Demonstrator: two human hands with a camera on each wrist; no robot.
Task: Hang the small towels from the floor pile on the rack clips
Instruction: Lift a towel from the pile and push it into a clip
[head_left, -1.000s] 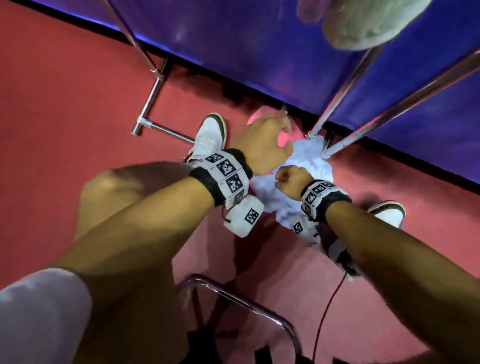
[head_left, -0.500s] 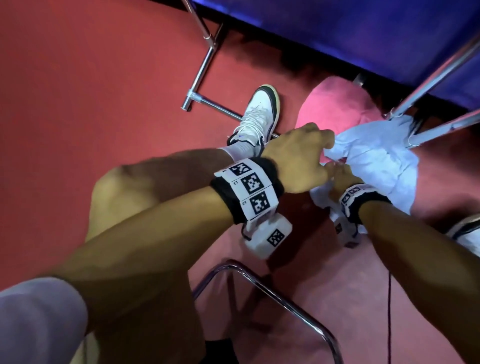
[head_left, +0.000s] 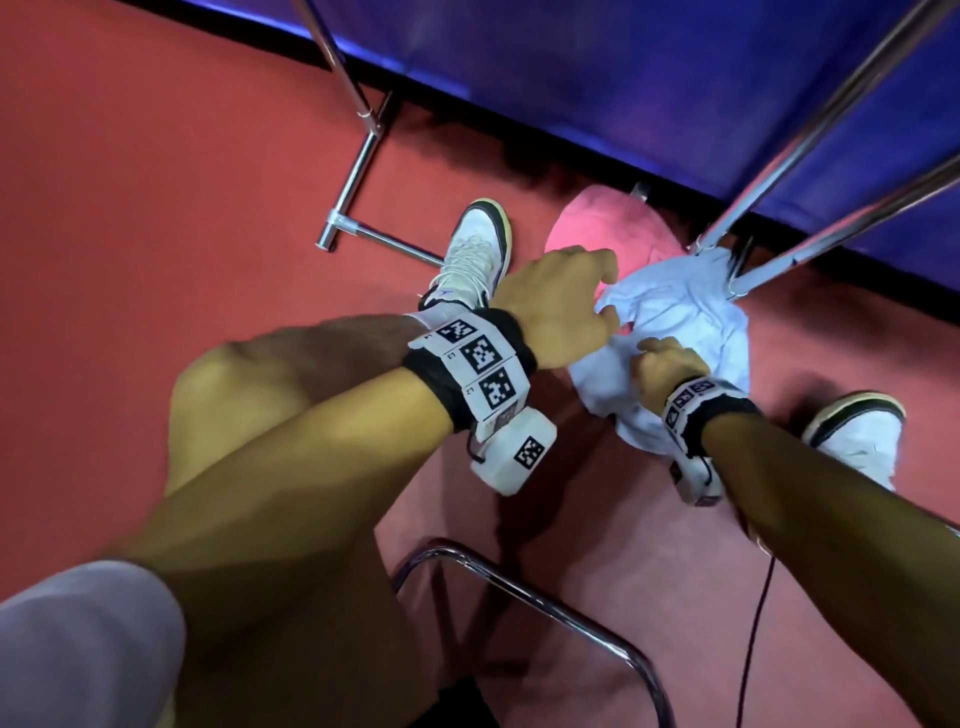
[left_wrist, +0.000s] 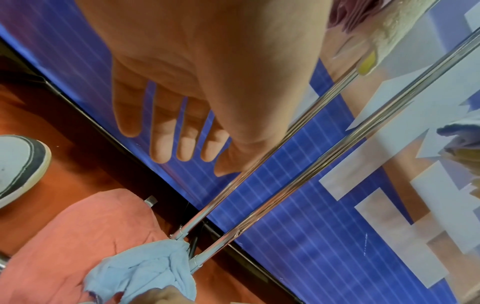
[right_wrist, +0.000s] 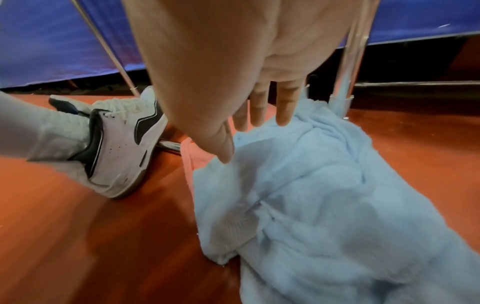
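A crumpled light blue towel (head_left: 680, 317) lies on the red floor against the rack's legs, partly over a pink towel (head_left: 602, 218). My left hand (head_left: 561, 306) hovers at the blue towel's left edge; in the left wrist view its fingers (left_wrist: 161, 148) are straight and hold nothing. My right hand (head_left: 667, 364) is down on the blue towel (right_wrist: 324, 205), fingers (right_wrist: 284, 111) extended and the thumb tip touching the cloth. The same blue towel (left_wrist: 145, 271) and pink towel (left_wrist: 78, 236) lie below the left hand.
Chrome rack tubes (head_left: 810, 145) slant up on the right, and a rack foot (head_left: 353, 182) stands at the left. A cream towel (left_wrist: 405, 20) hangs by a yellow clip (left_wrist: 367, 63). My shoes (head_left: 475, 254) flank the pile. A chrome chair frame (head_left: 545, 608) is near me.
My left hand has come off the pink towel to the blue towel's edge. The right hand stays on the blue towel. The view has tilted lower.
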